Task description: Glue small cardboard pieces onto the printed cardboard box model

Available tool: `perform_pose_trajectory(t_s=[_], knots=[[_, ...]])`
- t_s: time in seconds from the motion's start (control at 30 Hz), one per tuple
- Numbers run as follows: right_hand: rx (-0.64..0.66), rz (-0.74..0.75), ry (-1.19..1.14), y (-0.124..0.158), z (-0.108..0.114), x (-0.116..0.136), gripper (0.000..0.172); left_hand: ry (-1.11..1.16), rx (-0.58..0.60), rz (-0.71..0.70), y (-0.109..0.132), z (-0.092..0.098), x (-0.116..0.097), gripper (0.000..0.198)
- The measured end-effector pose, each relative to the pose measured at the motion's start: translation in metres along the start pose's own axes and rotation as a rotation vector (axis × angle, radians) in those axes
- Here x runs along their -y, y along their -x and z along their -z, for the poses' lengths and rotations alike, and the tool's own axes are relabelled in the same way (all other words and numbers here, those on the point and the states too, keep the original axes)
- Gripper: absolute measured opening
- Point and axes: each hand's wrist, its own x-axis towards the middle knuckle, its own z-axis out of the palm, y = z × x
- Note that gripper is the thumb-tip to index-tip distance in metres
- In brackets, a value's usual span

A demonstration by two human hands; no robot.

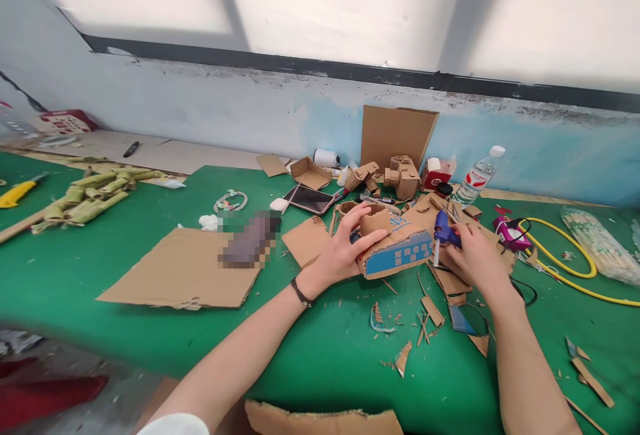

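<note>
clasping cardboard (375,222) bearing chinese characters (409,254), the left hand (343,243) is half-curled while the right hand (477,256) grips a glue gun (442,227).

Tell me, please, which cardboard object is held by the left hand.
The box-like piece with the blue printed side; the camera-shaped model, plain brown, stands behind it, away from the left hand.

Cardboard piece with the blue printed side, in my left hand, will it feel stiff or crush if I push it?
The cardboard piece is probably light, being thin board. It should feel fairly stiff, since its panels meet at an angle. The curved band at your left hand may dent easily, as it looks like a bent strip.
</note>
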Motion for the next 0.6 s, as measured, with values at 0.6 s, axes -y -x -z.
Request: perform_pose_trajectory(t_s=[0.6], knots=[[0.001,-0.139,-1.473,0.007,0.048,0.037,0.045,0.076,-0.046,-0.154,-0.012,-0.002,-0.014,0.089]])
